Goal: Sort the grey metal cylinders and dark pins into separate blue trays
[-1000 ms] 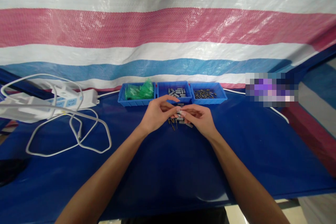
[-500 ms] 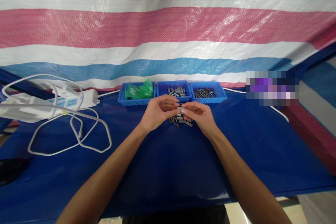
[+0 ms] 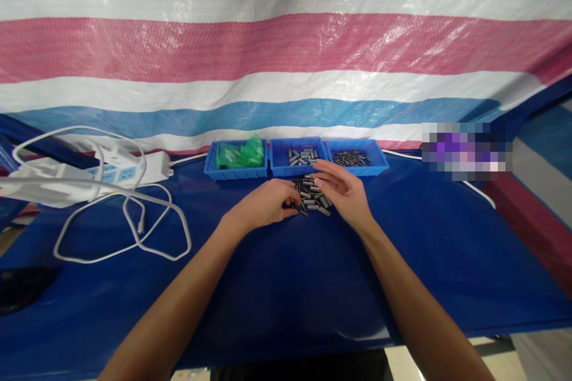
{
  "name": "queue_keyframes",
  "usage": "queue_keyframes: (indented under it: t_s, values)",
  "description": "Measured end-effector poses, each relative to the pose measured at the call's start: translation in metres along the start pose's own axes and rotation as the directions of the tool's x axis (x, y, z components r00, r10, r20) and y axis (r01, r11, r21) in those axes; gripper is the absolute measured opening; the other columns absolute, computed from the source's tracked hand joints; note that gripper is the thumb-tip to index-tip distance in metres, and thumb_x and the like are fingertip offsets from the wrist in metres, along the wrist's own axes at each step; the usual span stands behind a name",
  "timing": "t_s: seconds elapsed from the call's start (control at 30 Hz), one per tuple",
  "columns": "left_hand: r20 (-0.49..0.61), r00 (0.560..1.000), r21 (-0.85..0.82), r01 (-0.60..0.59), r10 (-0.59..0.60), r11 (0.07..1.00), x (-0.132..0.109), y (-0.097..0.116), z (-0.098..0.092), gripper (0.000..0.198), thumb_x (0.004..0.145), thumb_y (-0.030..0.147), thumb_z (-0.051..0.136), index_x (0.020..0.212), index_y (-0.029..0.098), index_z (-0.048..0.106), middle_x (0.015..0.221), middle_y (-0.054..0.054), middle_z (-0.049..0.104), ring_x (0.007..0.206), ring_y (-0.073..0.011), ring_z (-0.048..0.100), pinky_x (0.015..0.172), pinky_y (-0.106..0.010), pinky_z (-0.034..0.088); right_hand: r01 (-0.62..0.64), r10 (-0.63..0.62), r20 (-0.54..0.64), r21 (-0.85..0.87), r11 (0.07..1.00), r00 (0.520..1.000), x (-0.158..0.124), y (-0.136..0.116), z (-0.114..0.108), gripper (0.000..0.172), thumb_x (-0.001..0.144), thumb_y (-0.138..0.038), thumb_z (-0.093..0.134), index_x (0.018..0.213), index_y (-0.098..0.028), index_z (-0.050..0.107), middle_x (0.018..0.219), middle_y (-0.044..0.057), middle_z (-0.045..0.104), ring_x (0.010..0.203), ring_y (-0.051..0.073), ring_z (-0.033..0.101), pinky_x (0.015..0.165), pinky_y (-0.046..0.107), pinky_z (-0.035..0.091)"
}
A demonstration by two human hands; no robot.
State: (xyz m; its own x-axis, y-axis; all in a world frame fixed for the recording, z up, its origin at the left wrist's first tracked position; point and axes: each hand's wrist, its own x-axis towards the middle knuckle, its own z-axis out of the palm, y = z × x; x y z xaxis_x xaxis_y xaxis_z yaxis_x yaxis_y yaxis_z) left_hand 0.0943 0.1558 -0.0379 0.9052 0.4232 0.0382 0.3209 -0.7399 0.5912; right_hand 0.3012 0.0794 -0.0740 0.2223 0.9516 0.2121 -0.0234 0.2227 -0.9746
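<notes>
The left hand (image 3: pixel 267 205) is curled, fingertips closed down on the near edge of the loose pile (image 3: pixel 314 199) of grey sleeves and dark pins; whether one is pinched cannot be told. The right hand (image 3: pixel 343 191) is spread slack over the pile, just before the middle tray (image 3: pixel 282 171). Picking from the pile is judged in hand, and a fine fingertip pinch is called for. Both forearms are stretched forward, wrists low.

A white power strip (image 3: pixel 149 166) lies at the left middle of the frame, with a white cable (image 3: pixel 181 227) looping just below it over the blue table cover (image 3: pixel 286 292). A woven tarp (image 3: pixel 286 47) striped white, red and blue fills the upper half; a dark object (image 3: pixel 22 289), too dim to identify, sits at the lower left edge.
</notes>
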Motion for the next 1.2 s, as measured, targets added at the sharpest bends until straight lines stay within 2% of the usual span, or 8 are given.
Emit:
queue_keyframes:
  t_s: [0.2, 0.33, 0.57, 0.83, 0.93, 1.03, 1.13, 1.2]
  values:
    - [-0.040, 0.999, 0.052, 0.003, -0.001, 0.999, 0.000, -0.002, 0.011, 0.017, 0.084, 0.004, 0.065, 0.090, 0.017, 0.074, 0.088, -0.005, 0.069, 0.073, -0.0158, 0.065, 0.066, -0.024, 0.048, -0.024, 0.021, -0.040, -0.080, 0.997, 0.999, -0.002, -0.001, -0.003, 0.032, 0.084, -0.045, 0.082, 0.109, -0.026, 0.076, 0.118, 0.008, 0.077, 0.100, 0.023, 0.074, 0.093, 0.040, 0.061]
    - [-0.082, 0.995, 0.085, 0.059, -0.052, 0.995, -0.001, -0.001, 0.011, 0.024, 0.080, 0.002, 0.061, 0.093, 0.018, 0.072, 0.087, -0.005, 0.068, 0.071, -0.0159, 0.063, 0.064, -0.024, 0.047, -0.040, 0.037, -0.042, -0.086, 0.995, 0.998, -0.002, 0.000, -0.006, 0.032, 0.085, -0.049, 0.080, 0.106, -0.025, 0.076, 0.115, 0.007, 0.078, 0.088, 0.021, 0.075, 0.085, 0.038, 0.062]
    - [-0.118, 0.989, 0.111, 0.106, -0.093, 0.988, 0.000, 0.001, 0.009, 0.027, 0.080, 0.004, 0.060, 0.100, 0.017, 0.074, 0.087, -0.005, 0.068, 0.071, -0.0167, 0.064, 0.065, -0.025, 0.048, -0.036, 0.033, -0.029, -0.108, 0.994, 0.999, -0.002, -0.001, -0.007, 0.031, 0.086, -0.049, 0.079, 0.105, -0.024, 0.076, 0.108, 0.006, 0.079, 0.082, 0.020, 0.073, 0.078, 0.035, 0.062]
    - [-0.304, 0.943, 0.116, 0.176, -0.134, 0.978, 0.001, 0.002, 0.002, 0.023, 0.078, 0.004, 0.062, 0.095, 0.016, 0.072, 0.082, -0.005, 0.073, 0.073, -0.0191, 0.069, 0.071, -0.028, 0.052, -0.045, 0.040, -0.047, -0.102, 0.994, 0.998, -0.002, -0.003, -0.006, 0.030, 0.085, -0.049, 0.080, 0.101, -0.024, 0.077, 0.104, 0.006, 0.079, 0.078, 0.020, 0.073, 0.073, 0.035, 0.061]
    - [-0.426, 0.891, 0.026, 0.184, -0.156, 0.983, 0.002, 0.006, -0.002, 0.020, 0.082, 0.007, 0.063, 0.097, 0.017, 0.073, 0.081, -0.004, 0.075, 0.074, -0.0191, 0.071, 0.075, -0.030, 0.055, -0.038, 0.032, -0.057, -0.104, 0.994, 0.998, -0.002, -0.001, -0.008, 0.028, 0.085, -0.047, 0.080, 0.101, -0.025, 0.077, 0.103, 0.005, 0.079, 0.076, 0.018, 0.073, 0.073, 0.034, 0.061]
    - [-0.532, 0.815, -0.182, 0.154, -0.229, 0.971, 0.003, 0.010, -0.004, 0.013, 0.088, 0.017, 0.065, 0.097, 0.018, 0.074, 0.083, -0.003, 0.077, 0.077, -0.0187, 0.074, 0.078, -0.030, 0.058, -0.042, 0.036, -0.053, -0.114, 0.993, 0.998, -0.002, 0.001, -0.010, 0.027, 0.086, -0.047, 0.079, 0.103, -0.025, 0.077, 0.097, 0.004, 0.079, 0.074, 0.018, 0.073, 0.073, 0.034, 0.061]
    - [-0.550, 0.753, -0.455, 0.093, -0.362, 0.886, 0.006, 0.012, -0.003, 0.014, 0.088, 0.031, 0.072, 0.092, 0.017, 0.073, 0.082, -0.005, 0.078, 0.075, -0.0195, 0.076, 0.073, -0.029, 0.061, -0.064, 0.059, -0.040, -0.127, 0.990, 0.997, -0.002, -0.001, -0.010, 0.031, 0.086, -0.048, 0.079, 0.105, -0.024, 0.076, 0.087, 0.004, 0.078, 0.069, 0.017, 0.071, 0.068, 0.032, 0.060]
    - [-0.515, 0.738, -0.594, 0.059, -0.436, 0.802, 0.008, 0.011, -0.001, 0.022, 0.086, 0.036, 0.077, 0.092, 0.016, 0.073, 0.078, -0.005, 0.078, 0.070, -0.0195, 0.076, 0.070, -0.029, 0.061, -0.083, 0.082, -0.016, -0.124, 0.989, 0.997, -0.003, -0.003, -0.009, 0.034, 0.085, -0.050, 0.079, 0.106, -0.023, 0.076, 0.081, 0.003, 0.077, 0.066, 0.017, 0.070, 0.065, 0.032, 0.060]
